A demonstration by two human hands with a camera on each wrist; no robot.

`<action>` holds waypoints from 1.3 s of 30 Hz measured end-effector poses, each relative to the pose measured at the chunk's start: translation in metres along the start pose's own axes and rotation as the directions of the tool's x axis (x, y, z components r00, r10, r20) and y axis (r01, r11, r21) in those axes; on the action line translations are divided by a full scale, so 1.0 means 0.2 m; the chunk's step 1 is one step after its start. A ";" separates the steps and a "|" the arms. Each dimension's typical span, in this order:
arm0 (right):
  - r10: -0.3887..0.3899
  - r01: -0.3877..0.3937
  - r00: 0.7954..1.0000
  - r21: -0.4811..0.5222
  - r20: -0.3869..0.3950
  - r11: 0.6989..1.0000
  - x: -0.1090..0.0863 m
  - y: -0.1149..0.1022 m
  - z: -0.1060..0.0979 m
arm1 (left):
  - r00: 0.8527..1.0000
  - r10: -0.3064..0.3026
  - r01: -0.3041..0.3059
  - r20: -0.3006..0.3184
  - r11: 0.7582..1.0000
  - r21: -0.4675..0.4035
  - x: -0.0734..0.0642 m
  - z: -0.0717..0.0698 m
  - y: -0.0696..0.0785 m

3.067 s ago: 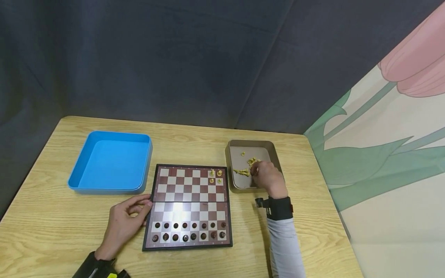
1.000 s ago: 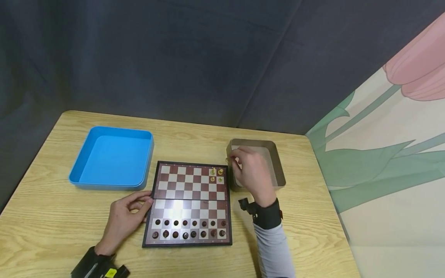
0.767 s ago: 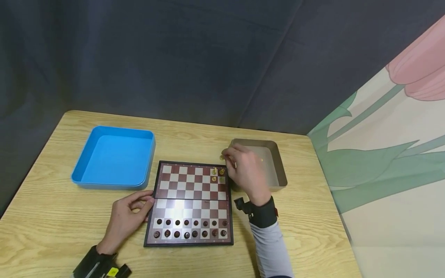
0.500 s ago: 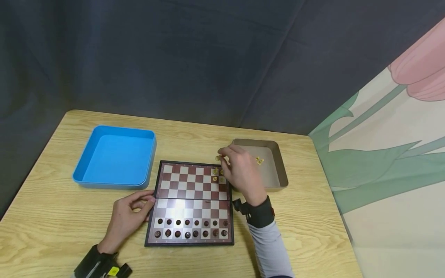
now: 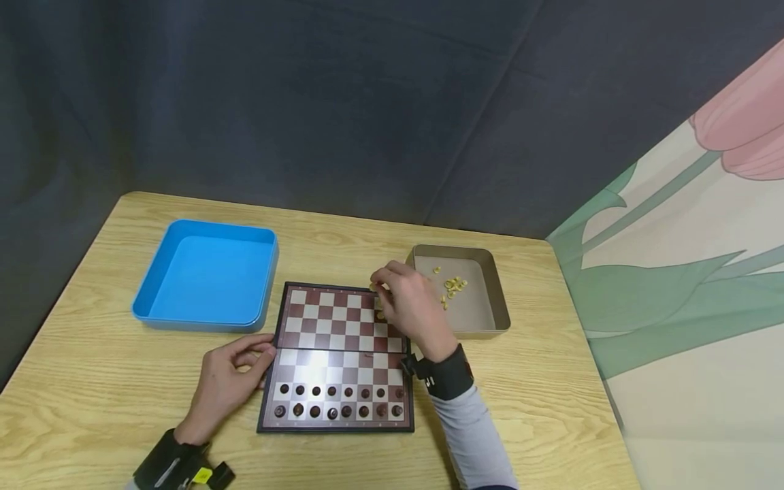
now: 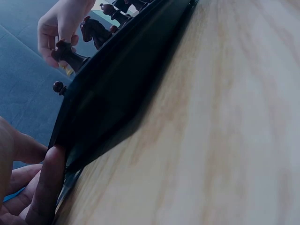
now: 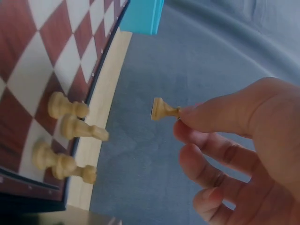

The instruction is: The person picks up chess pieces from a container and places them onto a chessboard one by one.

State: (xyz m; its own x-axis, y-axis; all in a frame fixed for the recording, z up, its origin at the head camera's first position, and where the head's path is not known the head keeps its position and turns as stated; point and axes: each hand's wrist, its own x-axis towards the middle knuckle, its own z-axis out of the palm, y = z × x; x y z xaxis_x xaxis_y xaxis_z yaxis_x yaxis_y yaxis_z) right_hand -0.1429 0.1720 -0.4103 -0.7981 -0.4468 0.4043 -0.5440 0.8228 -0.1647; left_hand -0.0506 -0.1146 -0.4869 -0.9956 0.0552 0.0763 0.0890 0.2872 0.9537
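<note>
Held chess piece: a yellow piece (image 7: 161, 108), in the air at the board's far edge, toward its right corner, base turned to the board and apart from it; the fingertips cover its top, so its kind cannot be told.
Right hand (image 5: 412, 303): thumb and index finger pinch the piece by its upper end; the other fingers are loosely curled.
Chessboard (image 5: 324, 327): flat, red-brown and white squares, dark border, a seam across the middle.
Yellow chessmen (image 7: 84, 127): four stand upright at the far right corner, partly behind the right hand in the head view.
Dark chessmen (image 5: 333, 412): two full rows of eight along the near side, pawns in front.
Left hand (image 5: 226, 381): thumb and fingers hold the board's left edge, near the seam.
Grey-brown box (image 5: 499, 299): just beside the board's far right corner.
Loose yellow pieces (image 5: 454, 284): most clustered in the box, a few lying apart.
Blue tray (image 5: 205, 279): beyond the left hand, near the board's far left corner.
Wrists: black camera bands (image 5: 450, 374) on both, a grey sleeve (image 5: 474, 435) on the right arm.
Wooden table (image 5: 343, 463): beneath everything.
Backdrop: dark curtain (image 5: 306, 102) behind, tulip-patterned cloth (image 5: 692, 286) at right.
</note>
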 end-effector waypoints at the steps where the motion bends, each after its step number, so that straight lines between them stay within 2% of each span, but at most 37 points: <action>1: 0.000 0.000 1.000 0.004 0.004 1.000 0.00 0.00 0.01 | 1.000 0.002 -0.002 0.001 1.000 0.001 0.00 0.00 0.00; 20: 0.026 -0.025 0.993 -0.014 0.114 1.000 -0.01 0.02 0.11 | 1.000 0.020 -0.020 -0.007 1.000 -0.010 0.00 0.00 -0.01; 26: 0.029 -0.029 0.989 0.002 0.143 1.000 -0.02 0.01 0.13 | 1.000 0.005 -0.005 -0.007 1.000 -0.010 0.00 0.00 -0.01; 39: 0.046 -0.051 0.982 0.025 0.184 0.998 -0.02 0.01 0.15 | 0.999 0.035 -0.035 -0.004 0.999 -0.016 0.00 0.00 -0.02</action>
State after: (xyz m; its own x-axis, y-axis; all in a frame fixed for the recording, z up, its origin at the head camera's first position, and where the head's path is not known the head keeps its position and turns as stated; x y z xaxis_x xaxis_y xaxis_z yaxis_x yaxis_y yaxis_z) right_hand -0.1489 0.1658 -0.4384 -0.8562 -0.4658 0.2236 -0.5087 0.8356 -0.2074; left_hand -0.0509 -0.1153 -0.4899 -0.9920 0.0610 0.1108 0.1233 0.2702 0.9549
